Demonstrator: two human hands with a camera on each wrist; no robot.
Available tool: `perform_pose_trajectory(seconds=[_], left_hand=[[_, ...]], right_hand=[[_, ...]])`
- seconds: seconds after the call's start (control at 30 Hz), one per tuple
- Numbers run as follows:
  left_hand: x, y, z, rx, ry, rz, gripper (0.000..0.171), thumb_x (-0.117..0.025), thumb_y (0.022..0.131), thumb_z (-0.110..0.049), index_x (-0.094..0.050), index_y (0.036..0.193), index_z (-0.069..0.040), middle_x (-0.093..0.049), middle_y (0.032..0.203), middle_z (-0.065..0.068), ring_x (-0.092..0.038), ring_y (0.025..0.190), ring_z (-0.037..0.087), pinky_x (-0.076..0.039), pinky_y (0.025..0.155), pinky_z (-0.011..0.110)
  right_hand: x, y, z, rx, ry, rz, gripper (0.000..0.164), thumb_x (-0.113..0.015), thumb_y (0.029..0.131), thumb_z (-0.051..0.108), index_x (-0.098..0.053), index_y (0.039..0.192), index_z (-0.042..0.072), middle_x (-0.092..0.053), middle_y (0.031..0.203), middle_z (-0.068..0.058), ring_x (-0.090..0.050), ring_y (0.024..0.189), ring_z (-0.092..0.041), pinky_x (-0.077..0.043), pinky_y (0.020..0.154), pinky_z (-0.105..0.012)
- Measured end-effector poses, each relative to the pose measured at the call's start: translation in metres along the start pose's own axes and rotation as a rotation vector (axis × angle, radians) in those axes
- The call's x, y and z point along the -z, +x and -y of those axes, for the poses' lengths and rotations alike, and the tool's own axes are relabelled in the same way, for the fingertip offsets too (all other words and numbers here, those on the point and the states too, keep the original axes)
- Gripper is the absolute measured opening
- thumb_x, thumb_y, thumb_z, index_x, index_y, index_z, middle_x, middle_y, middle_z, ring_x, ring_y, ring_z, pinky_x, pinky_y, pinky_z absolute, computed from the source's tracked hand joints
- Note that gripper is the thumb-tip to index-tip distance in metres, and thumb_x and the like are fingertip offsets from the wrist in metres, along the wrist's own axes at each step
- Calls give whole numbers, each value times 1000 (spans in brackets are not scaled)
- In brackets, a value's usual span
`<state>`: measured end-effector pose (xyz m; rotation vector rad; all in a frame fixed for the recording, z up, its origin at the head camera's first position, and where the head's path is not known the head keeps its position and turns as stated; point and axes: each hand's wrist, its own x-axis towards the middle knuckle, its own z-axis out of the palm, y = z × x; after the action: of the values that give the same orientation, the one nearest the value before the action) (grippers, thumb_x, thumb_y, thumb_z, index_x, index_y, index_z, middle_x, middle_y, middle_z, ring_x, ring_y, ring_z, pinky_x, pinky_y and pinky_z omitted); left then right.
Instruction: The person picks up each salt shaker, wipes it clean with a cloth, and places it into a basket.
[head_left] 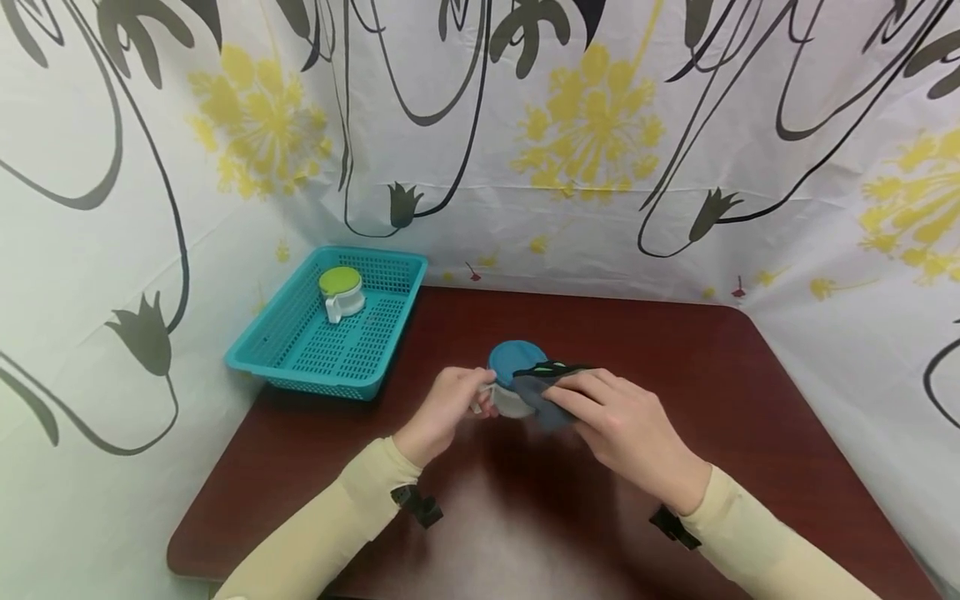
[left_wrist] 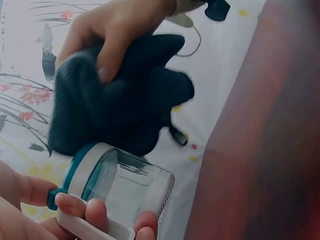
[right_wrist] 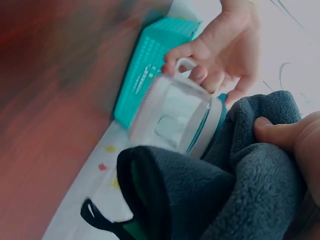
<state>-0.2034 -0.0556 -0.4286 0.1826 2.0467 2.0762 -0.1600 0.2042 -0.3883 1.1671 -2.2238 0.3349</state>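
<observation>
My left hand (head_left: 447, 410) grips the white handle of a small clear jar (left_wrist: 142, 182) with a blue lid (head_left: 516, 358). In the left wrist view its fingers curl round the handle, and the thumb is by the lid's blue tab (left_wrist: 53, 198). My right hand (head_left: 617, 421) holds a bunched dark grey-blue cloth (right_wrist: 265, 185) between thumb and fingers. The cloth lies against the lid side of the jar, and a dark hanging loop (right_wrist: 97, 214) dangles from its edge. Both hands are above the front middle of the table.
A turquoise plastic basket (head_left: 298, 377) stands at the table's back left. Inside it sits a second jar (head_left: 345, 302) with a green lid and a white handle. The dark red table (head_left: 720, 392) meets a flower-printed white curtain (head_left: 480, 150) at the back and sides.
</observation>
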Motion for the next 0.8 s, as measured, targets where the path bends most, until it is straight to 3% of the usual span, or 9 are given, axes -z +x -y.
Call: perform_pose_trajectory(seconds=[0.27,0.5,0.73,0.8], left_hand=[[27,11,-27,-32,9,-112,42,-57,98,-24,-57,71,8,-59,69,20,-65,81,42,-56,79,48],[60,19,-52,-33,1,-166,43,-55,100,-25,-55,72,8,-57,67,16,-64,81,40,-53,88,55],[99,35,-64,-25,-66,-193,47,-56,102,-32,-49,68,-2,-48,61,7,-63,76,30,-56,79,40],[111,38,-64,-11,-67,-208,50,-57,103,-36,-45,68,-3,-46,61,7,-64,78,30,-55,82,40]], right_hand=[[24,-8,-24,2,-79,-90,52,-79,74,-1,-71,124,12,-67,116,-4,-65,101,-24,-57,75,-44],[34,-23,-46,-66,-131,-79,52,-78,75,1,-70,125,12,-68,114,-4,-66,101,-25,-56,74,-46],[40,-42,-68,-133,-165,-42,52,-78,76,7,-69,128,14,-67,116,-2,-65,102,-24,-55,69,-47],[41,-47,-73,-150,-178,-21,51,-77,78,8,-69,128,14,-67,116,-2,-64,103,-24,-55,68,-47]])
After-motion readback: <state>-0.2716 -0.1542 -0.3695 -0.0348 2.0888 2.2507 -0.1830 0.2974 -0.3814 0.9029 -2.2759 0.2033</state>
